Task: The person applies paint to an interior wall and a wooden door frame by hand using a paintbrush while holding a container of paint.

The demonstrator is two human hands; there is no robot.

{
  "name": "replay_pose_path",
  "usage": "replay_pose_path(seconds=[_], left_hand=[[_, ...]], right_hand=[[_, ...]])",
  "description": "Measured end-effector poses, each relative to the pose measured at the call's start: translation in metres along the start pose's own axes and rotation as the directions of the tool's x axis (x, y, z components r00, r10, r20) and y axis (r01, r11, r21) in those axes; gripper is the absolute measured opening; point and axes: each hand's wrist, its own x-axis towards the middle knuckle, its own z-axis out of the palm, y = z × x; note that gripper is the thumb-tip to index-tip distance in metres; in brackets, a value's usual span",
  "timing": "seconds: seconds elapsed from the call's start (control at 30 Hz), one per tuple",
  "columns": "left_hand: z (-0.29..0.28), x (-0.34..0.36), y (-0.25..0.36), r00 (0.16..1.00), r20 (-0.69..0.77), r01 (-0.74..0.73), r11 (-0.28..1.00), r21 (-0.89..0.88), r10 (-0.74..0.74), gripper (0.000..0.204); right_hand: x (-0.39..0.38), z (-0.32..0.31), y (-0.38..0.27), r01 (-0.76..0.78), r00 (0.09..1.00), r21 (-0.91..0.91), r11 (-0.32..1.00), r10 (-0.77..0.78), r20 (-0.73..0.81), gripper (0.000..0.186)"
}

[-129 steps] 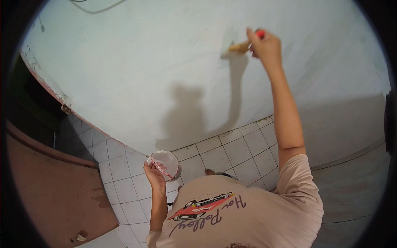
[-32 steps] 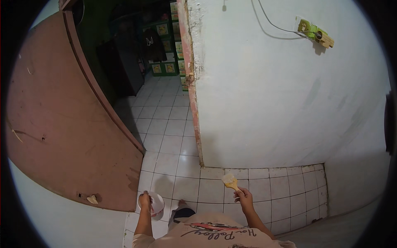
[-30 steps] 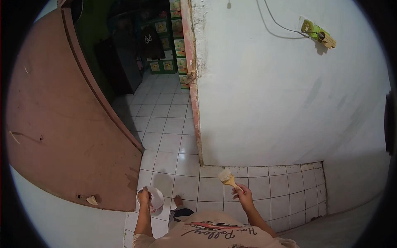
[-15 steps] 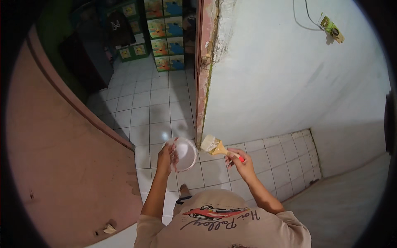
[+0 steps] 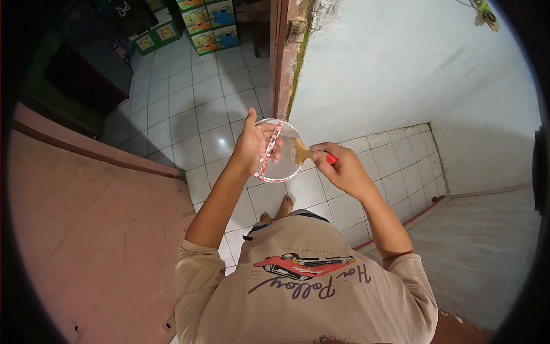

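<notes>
My left hand (image 5: 250, 150) holds a round white tub (image 5: 285, 180) at its left side, thumb pointing up and fingers reaching over the rim. A red-and-white patterned strip (image 5: 268, 153) runs across the tub's mouth, partly over those fingers. In my right hand (image 5: 348, 171) is a flat paintbrush (image 5: 304, 152) with a yellowish wooden handle and a red end. Its bristles are inside the tub, by the right wall, and are hard to make out.
A white wall (image 5: 366, 74) with a rough, chipped door frame (image 5: 283, 63) stands ahead. To the left is a pink panel (image 5: 91, 235). Beyond the doorway are patterned storage drawers (image 5: 207, 26) and a dark cabinet (image 5: 94, 63). A clothes peg (image 5: 487, 15) hangs at upper right.
The brush has moved from beside the tub into it. Both hands are farther forward and closer together, and the view has tilted down, showing both my feet.
</notes>
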Motion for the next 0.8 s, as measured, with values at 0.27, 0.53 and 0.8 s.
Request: replay_pose_path(seconds=[0.27, 0.53, 0.8], left_hand=[[0.002, 0.014, 0.01, 0.997, 0.062, 0.043, 0.999, -0.033, -0.04, 0.086], [0.016, 0.025, 0.009, 0.991, 0.134, 0.035, 0.995, -0.097, -0.022, 0.078], [0.014, 0.043, 0.027, 0.959, 0.282, 0.018, 0.998, -0.06, -0.001, 0.072]], right_hand=[[0.094, 0.07, 0.057, 0.399, 0.857, -0.58, 0.71, -0.065, 0.511, 0.016], [0.128, 0.128, 0.161, 0.24, 0.855, -0.238, 0.941, -0.09, 0.51, 0.016], [0.12, 0.097, 0.129, 0.199, 0.946, -0.535, 0.821, -0.017, 0.325, 0.012]])
